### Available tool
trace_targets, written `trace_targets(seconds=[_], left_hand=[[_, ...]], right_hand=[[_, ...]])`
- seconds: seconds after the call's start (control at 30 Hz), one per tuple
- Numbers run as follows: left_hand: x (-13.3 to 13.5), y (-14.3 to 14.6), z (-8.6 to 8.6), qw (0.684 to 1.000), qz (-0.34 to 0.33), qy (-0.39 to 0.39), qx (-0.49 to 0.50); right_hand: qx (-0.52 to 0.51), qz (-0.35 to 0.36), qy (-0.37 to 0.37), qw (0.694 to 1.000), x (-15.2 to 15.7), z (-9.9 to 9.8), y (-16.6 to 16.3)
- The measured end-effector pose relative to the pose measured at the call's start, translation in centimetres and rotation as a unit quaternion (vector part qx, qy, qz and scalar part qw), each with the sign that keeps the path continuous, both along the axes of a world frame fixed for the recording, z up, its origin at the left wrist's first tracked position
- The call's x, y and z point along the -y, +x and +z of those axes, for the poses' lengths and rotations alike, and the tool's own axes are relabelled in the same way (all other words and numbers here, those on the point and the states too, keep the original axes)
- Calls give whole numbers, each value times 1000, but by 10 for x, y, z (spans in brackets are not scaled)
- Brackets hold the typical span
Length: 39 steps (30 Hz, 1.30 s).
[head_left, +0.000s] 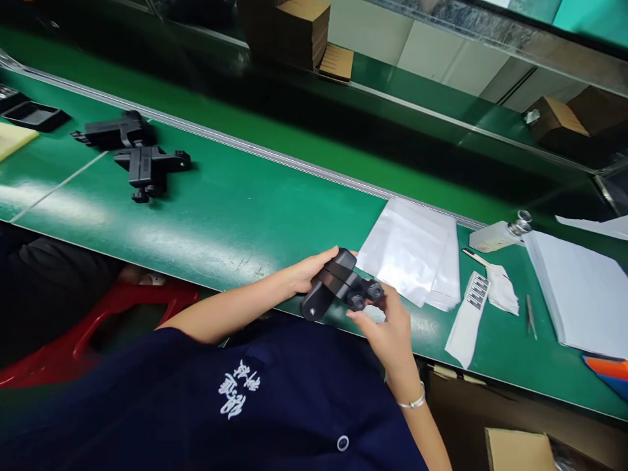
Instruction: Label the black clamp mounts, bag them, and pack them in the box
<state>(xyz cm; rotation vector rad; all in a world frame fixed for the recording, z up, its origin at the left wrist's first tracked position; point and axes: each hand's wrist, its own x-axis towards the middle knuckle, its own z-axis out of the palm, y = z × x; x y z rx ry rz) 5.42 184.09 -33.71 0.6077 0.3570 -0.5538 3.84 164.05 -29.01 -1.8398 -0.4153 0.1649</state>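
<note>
Between my two hands, above the front edge of the green bench, is a black plastic clamp-like bracket (338,278) with two round knobs at its right end. My left hand (314,268) grips its far left side, the fingers partly hidden behind it. At the knob end, my right hand (387,324) closes on the part with thumb and fingers. Just beyond lie clear plastic bags (412,245). Two similar black brackets (142,167) rest together at the bench's left.
On the right are a white pump bottle (495,235), a label strip (468,320), tweezers (530,317) and a stack of white sheets (583,288). Black trays (36,116) lie far left, near a red stool (98,333) and a seated person's leg. Cardboard boxes (301,29) stand on the shelf behind.
</note>
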Motion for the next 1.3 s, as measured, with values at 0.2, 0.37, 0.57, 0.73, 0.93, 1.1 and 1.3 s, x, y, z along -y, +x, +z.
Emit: trace_targets(seconds=[0.2, 0.37, 0.57, 0.73, 0.93, 1.1, 1.3], left_hand=[[3, 8, -4, 1000, 9, 1, 10], [-2, 10, -5, 1000, 6, 22, 15], [-10, 18, -8, 997, 13, 76, 21], [-14, 24, -2, 995, 8, 93, 27], [-10, 22, 1, 993, -44, 77, 80], [-11, 21, -3, 992, -61, 72, 81], [-12, 20, -1, 993, -56, 83, 58]], right_hand=[[62, -64, -73, 993, 64, -8, 25], [141, -273, -350, 885, 180, -67, 38], [111, -315, -359, 871, 195, -88, -32], [-125, -402, -359, 833, 181, -69, -48], [-127, -451, -272, 841, 192, -89, -35], [-121, -491, -69, 860, 188, -97, -38], [-137, -466, 108, 868, 176, -93, -34]])
